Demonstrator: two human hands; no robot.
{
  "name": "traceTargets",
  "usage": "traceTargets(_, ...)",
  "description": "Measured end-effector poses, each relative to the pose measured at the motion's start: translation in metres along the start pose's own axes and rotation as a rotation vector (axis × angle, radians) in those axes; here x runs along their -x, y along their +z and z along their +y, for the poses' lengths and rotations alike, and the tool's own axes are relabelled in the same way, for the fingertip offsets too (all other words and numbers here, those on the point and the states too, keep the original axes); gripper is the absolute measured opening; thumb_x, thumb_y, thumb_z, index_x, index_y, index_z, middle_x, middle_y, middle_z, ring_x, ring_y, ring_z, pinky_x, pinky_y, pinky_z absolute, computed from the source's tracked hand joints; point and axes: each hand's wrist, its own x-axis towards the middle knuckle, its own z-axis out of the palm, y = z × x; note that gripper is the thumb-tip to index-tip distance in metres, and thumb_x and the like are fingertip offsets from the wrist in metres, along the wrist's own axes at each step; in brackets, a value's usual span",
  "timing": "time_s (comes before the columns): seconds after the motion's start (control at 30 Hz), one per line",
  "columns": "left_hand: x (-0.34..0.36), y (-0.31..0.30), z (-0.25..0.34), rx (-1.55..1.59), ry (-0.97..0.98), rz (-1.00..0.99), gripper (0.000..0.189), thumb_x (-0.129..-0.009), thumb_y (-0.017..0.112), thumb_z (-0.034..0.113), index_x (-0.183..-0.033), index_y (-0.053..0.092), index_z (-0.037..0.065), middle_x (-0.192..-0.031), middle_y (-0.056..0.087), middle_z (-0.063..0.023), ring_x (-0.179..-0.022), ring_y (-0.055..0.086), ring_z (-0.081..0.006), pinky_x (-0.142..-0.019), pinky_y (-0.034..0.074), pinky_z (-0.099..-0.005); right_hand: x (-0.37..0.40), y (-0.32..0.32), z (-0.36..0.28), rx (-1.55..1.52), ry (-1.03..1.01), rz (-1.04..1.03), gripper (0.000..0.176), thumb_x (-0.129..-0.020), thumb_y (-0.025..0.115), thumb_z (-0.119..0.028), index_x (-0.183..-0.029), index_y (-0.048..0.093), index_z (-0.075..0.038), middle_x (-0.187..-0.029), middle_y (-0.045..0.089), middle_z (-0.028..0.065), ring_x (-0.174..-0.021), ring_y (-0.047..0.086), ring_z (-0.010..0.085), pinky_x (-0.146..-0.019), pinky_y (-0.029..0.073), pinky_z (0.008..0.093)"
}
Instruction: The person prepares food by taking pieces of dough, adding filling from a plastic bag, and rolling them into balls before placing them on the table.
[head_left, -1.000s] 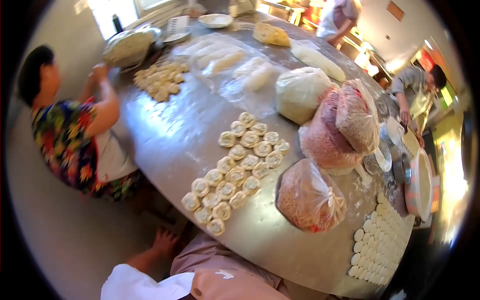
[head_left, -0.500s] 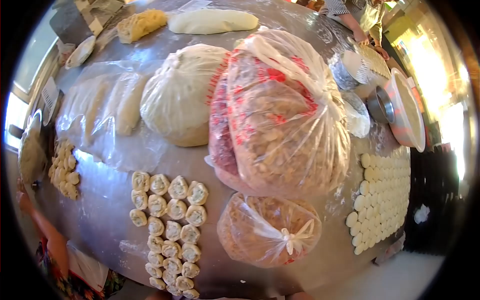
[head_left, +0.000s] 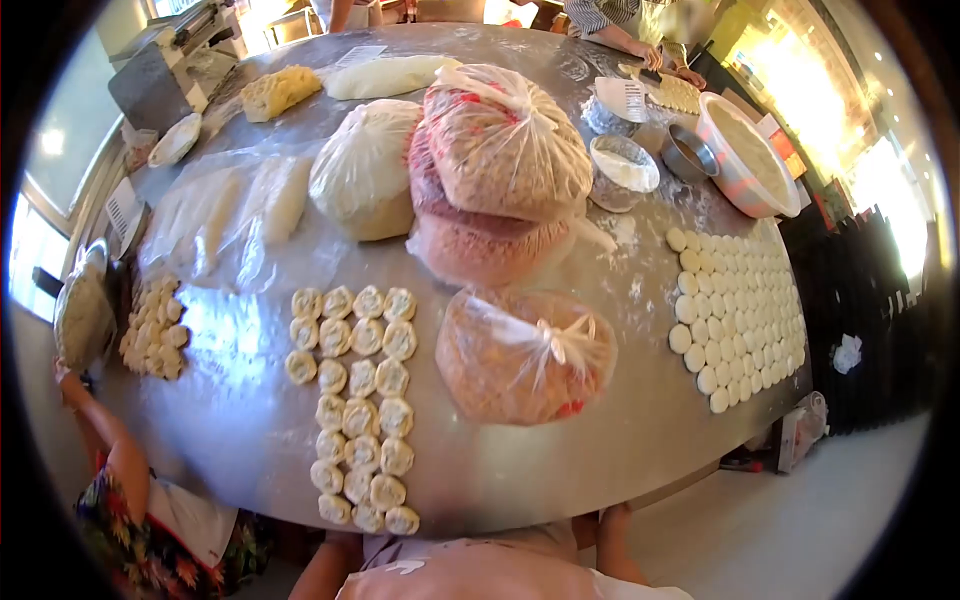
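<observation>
At the table's front edge, my left hand and my right hand show only in part, low by my body, with their fingers hidden. Nearest to my left hand are rows of round dough pieces with pale, speckled tops. A knotted clear bag of brown, crumbly food lies in front of me. Behind it are stacked bags with red print, the upper bag holding brown contents. To their left sits a bag of pale dough.
Flat dough rounds cover the table's right side. Bowls, including a large basin, stand behind them. Plastic-covered dough strips lie at left. One co-worker's arm is at left; another's hands work at back right.
My view has risen and pulled back, so the bags look smaller and farther off. My torso and forearms have come into sight at the bottom.
</observation>
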Motion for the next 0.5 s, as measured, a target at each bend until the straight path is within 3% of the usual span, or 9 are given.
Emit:
traceTargets(0.07,0.024,-0.012,-0.020,0.016,0.046,-0.012,0.048,-0.083,0.058,0.050,-0.114,0.067,0.014,-0.117,0.064,-0.0151,-0.110,0.060,-0.0332,-0.092,0.048,-0.0441,-0.009,-0.017,-0.034,0.136,-0.082,0.108,0.027,-0.095,0.053,-0.023,-0.106,0.064,-0.001,-0.098,0.066,0.0093,-0.088,0.061,0.0202,-0.083,0.049,0.0321)
traceTargets(0.17,0.073,-0.045,-0.041,0.084,0.101,-0.103,0.047,-0.083,0.058,0.050,-0.112,0.068,0.013,-0.115,0.065,-0.0153,-0.109,0.061,-0.0334,-0.092,0.049,-0.0428,0.023,-0.002,-0.150,0.221,-0.208,0.473,0.025,-0.095,0.053,-0.021,-0.108,0.060,-0.001,-0.099,0.062,0.0063,-0.087,0.058,0.0181,-0.082,0.048,0.0306)
traceTargets(0.23,0.103,-0.055,-0.047,0.116,0.146,-0.197,0.045,-0.083,0.059,0.050,-0.104,0.071,0.011,-0.103,0.069,-0.0166,-0.100,0.065,-0.0337,-0.087,0.051,-0.0403,0.025,0.007,-0.213,-0.012,-0.415,0.411,0.026,-0.097,0.052,-0.022,-0.110,0.059,-0.001,-0.102,0.061,0.0067,-0.089,0.058,0.0177,-0.083,0.048,0.0300)
traceTargets(0.3,0.121,-0.050,-0.067,0.057,0.262,-0.241,0.045,-0.085,0.059,0.049,-0.101,0.071,0.009,-0.097,0.070,-0.0162,-0.093,0.068,-0.0322,-0.081,0.053,-0.0397,0.070,0.047,-0.291,0.132,-0.693,0.291,0.021,-0.098,0.053,-0.018,-0.110,0.059,-0.001,-0.102,0.061,0.0058,-0.089,0.058,0.0160,-0.084,0.048,0.0297)
traceTargets(0.37,0.169,-0.124,-0.020,0.230,0.241,-0.321,0.039,-0.087,0.060,0.042,-0.099,0.071,0.007,-0.093,0.070,-0.0158,-0.087,0.068,-0.0301,-0.077,0.053,-0.0388,0.086,0.093,-0.326,0.136,-0.873,0.050,0.015,-0.095,0.056,-0.008,-0.108,0.059,-0.001,-0.102,0.061,0.0065,-0.088,0.058,0.0153,-0.081,0.048,0.0270)
traceTargets(0.4,0.186,-0.163,0.010,0.321,0.231,-0.358,0.037,-0.088,0.060,0.039,-0.098,0.070,0.005,-0.091,0.070,-0.0157,-0.084,0.069,-0.0290,-0.074,0.053,-0.0384,0.090,0.122,-0.334,0.152,-1.043,-0.107,0.020,-0.089,0.063,-0.006,-0.109,0.059,-0.003,-0.100,0.061,0.0066,-0.085,0.058,0.0150,-0.080,0.048,0.0272)
traceTargets(0.43,0.192,-0.184,0.028,0.400,0.315,-0.352,0.032,-0.088,0.061,0.034,-0.097,0.069,0.005,-0.090,0.070,-0.0154,-0.081,0.068,-0.0281,-0.072,0.052,-0.0377,0.099,0.150,-0.343,0.346,-1.126,-0.232,0.027,-0.086,0.068,-0.009,-0.111,0.059,-0.004,-0.100,0.062,0.0073,-0.085,0.059,0.0143,-0.077,0.049,0.0278)
traceTargets(0.47,0.197,-0.201,0.044,0.484,0.395,-0.343,0.028,-0.089,0.062,0.030,-0.096,0.068,0.004,-0.088,0.070,-0.0151,-0.079,0.068,-0.0272,-0.070,0.052,-0.0370,0.127,0.181,-0.359,0.440,-1.116,-0.401,0.034,-0.084,0.071,-0.013,-0.114,0.058,-0.005,-0.102,0.063,0.0090,-0.083,0.061,0.0172,-0.073,0.051,0.0304)
traceTargets(0.5,0.202,-0.220,0.064,0.531,0.514,-0.244,0.026,-0.089,0.061,0.026,-0.101,0.067,0.004,-0.088,0.069,-0.0136,-0.080,0.067,-0.0252,-0.071,0.052,-0.0351,0.138,0.210,-0.363,0.448,-1.238,-0.519,0.035,-0.083,0.071,-0.013,-0.115,0.058,-0.006,-0.101,0.062,0.0099,-0.081,0.061,0.0204,-0.071,0.052,0.0320)
